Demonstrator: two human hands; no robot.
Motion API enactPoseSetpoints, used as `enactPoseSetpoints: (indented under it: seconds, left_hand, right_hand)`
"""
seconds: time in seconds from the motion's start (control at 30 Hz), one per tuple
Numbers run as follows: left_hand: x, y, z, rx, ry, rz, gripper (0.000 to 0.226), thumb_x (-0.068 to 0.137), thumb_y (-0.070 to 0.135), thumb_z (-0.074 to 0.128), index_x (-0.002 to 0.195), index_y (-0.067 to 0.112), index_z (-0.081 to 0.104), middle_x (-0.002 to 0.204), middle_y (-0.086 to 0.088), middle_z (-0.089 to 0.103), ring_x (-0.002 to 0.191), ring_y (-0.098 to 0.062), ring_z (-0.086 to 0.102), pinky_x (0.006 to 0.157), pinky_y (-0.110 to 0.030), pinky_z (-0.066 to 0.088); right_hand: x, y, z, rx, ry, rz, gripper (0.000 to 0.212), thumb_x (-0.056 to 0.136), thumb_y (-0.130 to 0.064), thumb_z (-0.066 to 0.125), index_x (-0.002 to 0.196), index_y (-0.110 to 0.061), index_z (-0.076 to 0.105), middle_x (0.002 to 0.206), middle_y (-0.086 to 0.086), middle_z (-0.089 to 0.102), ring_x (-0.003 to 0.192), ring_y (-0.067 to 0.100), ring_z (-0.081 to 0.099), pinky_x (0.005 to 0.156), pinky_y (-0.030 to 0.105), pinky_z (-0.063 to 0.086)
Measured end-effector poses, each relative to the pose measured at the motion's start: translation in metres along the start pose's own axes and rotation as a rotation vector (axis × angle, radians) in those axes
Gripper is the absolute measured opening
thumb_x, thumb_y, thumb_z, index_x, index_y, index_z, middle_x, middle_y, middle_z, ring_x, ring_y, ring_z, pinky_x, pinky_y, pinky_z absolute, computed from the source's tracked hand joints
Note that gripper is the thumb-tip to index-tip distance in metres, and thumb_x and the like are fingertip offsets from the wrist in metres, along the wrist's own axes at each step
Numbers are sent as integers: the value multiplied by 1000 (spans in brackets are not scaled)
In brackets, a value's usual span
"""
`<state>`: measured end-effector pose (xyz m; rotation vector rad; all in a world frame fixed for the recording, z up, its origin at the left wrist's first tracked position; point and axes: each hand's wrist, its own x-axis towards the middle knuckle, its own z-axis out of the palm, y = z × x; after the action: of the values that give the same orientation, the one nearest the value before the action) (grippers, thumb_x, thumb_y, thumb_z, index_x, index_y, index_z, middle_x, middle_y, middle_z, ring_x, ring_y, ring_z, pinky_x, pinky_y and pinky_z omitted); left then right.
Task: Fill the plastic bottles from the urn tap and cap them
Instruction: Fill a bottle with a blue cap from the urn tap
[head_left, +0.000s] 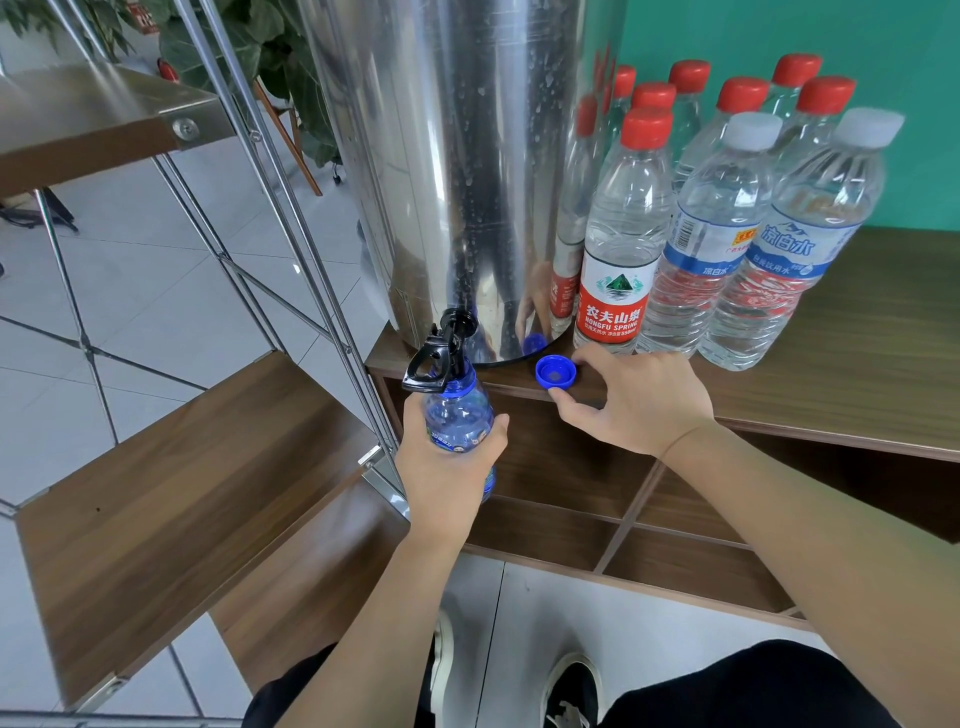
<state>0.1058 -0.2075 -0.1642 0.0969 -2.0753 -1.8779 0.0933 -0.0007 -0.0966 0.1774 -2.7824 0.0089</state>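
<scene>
My left hand (448, 457) is wrapped round a blue bottle (459, 415), holding its open neck right under the black tap (439, 349) of the steel urn (457, 156). My right hand (641, 400) rests on the edge of the wooden counter (857, 364), fingers loosely spread and holding nothing, thumb and forefinger either side of the blue cap (556, 372), which lies open side up. Beside the urn stand capped clear bottles (727, 218), red-topped and white-topped.
</scene>
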Motion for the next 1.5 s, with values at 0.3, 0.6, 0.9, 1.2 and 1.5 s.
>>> enactPoseSetpoints:
  seconds: [0.3, 0.6, 0.9, 1.2, 1.5]
  left_hand:
    - [0, 0, 0, 19, 3, 19, 61, 72, 24, 95, 111, 45, 53, 107, 23, 68, 104, 0, 66, 91, -19, 55]
    - [-1, 1, -1, 43, 5, 14, 63, 72, 24, 95, 110, 49, 51, 105, 31, 66, 104, 3, 65, 88, -15, 53]
    - [-1, 2, 1, 43, 1, 5, 62, 72, 25, 95, 110, 47, 51, 107, 32, 65, 104, 4, 65, 86, -10, 51]
    - [0, 0, 0, 50, 5, -14, 64, 72, 28, 95, 111, 51, 50, 109, 24, 66, 106, 2, 65, 93, -25, 57]
    - [1, 0, 1, 38, 7, -15, 64, 72, 28, 95, 112, 50, 50, 111, 22, 67, 108, -1, 66, 95, -30, 57]
  right_hand:
    - [1, 1, -1, -22, -44, 6, 59, 91, -73, 44, 120, -25, 65, 52, -15, 27, 53, 12, 43, 50, 24, 40]
    - [0, -1, -2, -35, -60, 9, 60, 91, -74, 41, 121, -27, 63, 53, -15, 24, 53, 12, 43, 50, 23, 38]
    - [0, 0, 1, -19, -20, 8, 59, 90, -73, 41, 114, -26, 66, 49, -15, 20, 48, 14, 38, 50, 23, 29]
    - [1, 0, 0, -47, -51, 3, 62, 90, -74, 39, 120, -26, 63, 54, -15, 25, 55, 13, 42, 51, 23, 35]
    - [1, 1, -3, -32, -57, 0, 61, 90, -74, 40, 121, -26, 63, 57, -14, 29, 56, 12, 43, 51, 23, 38]
